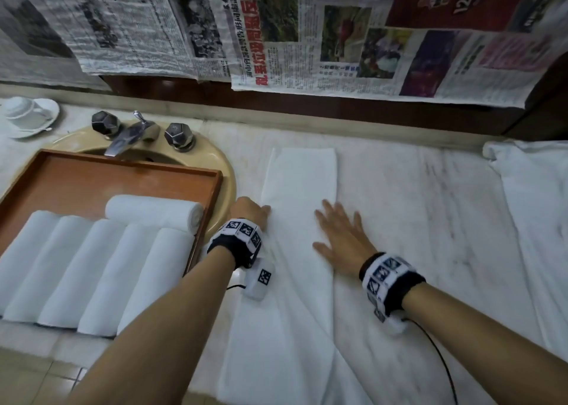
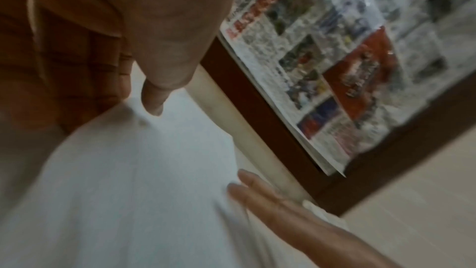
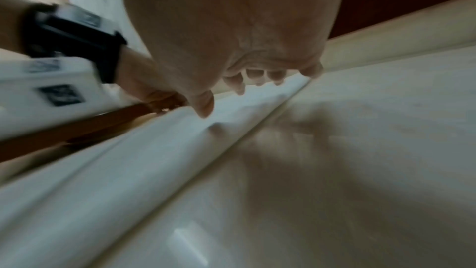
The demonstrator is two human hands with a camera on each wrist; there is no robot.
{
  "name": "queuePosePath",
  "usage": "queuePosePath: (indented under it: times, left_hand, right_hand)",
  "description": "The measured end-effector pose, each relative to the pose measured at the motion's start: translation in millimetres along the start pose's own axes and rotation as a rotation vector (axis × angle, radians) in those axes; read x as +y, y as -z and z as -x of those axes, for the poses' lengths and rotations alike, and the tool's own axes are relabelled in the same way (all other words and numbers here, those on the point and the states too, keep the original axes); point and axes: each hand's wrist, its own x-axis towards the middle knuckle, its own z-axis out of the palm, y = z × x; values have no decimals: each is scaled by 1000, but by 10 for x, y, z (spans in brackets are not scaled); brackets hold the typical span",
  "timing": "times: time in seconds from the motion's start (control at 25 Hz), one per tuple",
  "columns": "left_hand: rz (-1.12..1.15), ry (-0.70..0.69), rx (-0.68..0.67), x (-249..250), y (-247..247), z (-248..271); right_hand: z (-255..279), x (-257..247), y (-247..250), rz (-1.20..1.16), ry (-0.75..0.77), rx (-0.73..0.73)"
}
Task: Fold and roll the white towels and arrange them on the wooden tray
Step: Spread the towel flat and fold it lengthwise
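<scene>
The towel (image 1: pixel 296 207) lies folded in a long strip on the counter (image 1: pixel 430 207) right of the tray (image 1: pixel 92 171), left hand (image 1: pixel 250 212) pinching its left edge, right hand (image 1: pixel 339 235) flat, fingers spread, probably smoothing before rolling

Folded towel (image 1: pixel 299 189): white cloth, matt, fine soft weave, faint creases.
Rolled towels (image 1: pixel 92 269): same white matt cloth.
Wooden tray (image 1: pixel 92 177): reddish-brown wood, smooth, semi-gloss varnish.
Worktop (image 1: pixel 415 195): pale marble-like stone, grey veining, polished; right wrist view shows glossy reflection.
Sink (image 1: pixel 221 171): beige glazed ceramic, glossy.
Tap (image 1: pixel 129 137): dark metal, faceted knobs, dull shine.
Cup and saucer (image 1: pixel 27 115): white glazed china.
Newspapers (image 1: pixel 307 35): thin printed paper, matt, wrinkled.
Wristbands (image 1: pixel 236 238): black fabric, white marker tiles.
</scene>
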Motion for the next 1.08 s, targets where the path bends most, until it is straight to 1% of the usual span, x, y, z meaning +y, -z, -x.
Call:
queuePosePath:
  times: [0.04, 0.08, 0.12, 0.16, 0.2, 0.24, 0.36, 0.44, 0.48, 0.56, 0.68, 0.8, 0.88, 0.92, 1.0, 1.08]
  left_hand:
    - [-16, -40, -6, -18, 22, 98]
    - [-48, -100, 6, -71, 21, 219]
    - [-97, -168, 12, -147, 8, 369]
    - [-148, -243, 9, -238, -27, 541]
    - [-179, -307, -14, -326, -61, 721]
    - [-211, -366, -67, -411, -95, 899]
    - [-366, -487, -306, -580, -245, 1278]
    - [-421, -541, -407, -669, -358, 1413]
    - [-440, -567, -421, -702, -406, 1461]
    - [-468, -592, -410, -724, -486, 1554]
    - [-502, -606, -394, -725, -377, 1645]
    - [-536, -586, -420, -905, -60, 1630]
    - [-517, -575, -498, -1037, 36, 1703]
    - [-504, -598, -540, -1057, 8, 1777]
    - [-517, -715, -596, -1048, -147, 1964]
    - [-535, -807, -589, -1046, -281, 2038]
  right_hand:
    - [234, -73, -122, -28, 105, 43]
    - [462, -137, -239, -71, 174, 105]
    - [625, -164, -347, -115, 183, 139]
    - [741, -180, -430, -139, 149, 171]
    - [807, -198, -455, -147, 101, 157]
    - [867, -242, -465, -139, 51, 138]
    - [941, -321, -424, -71, -56, 63]
    - [956, -382, -378, -45, -96, -2]
    - [969, -409, -382, -28, -109, -43]
    - [998, -431, -406, -9, -136, -99]
    - [1032, -430, -425, 17, -164, -101]
    - [1071, -460, -462, 70, -144, -69]
    - [1124, -511, -555, 114, -111, -8]
    - [1145, -533, -594, 117, -104, 31]
    - [1194, -583, -610, 87, -121, 81]
    - [1215, -607, -571, 73, -139, 76]
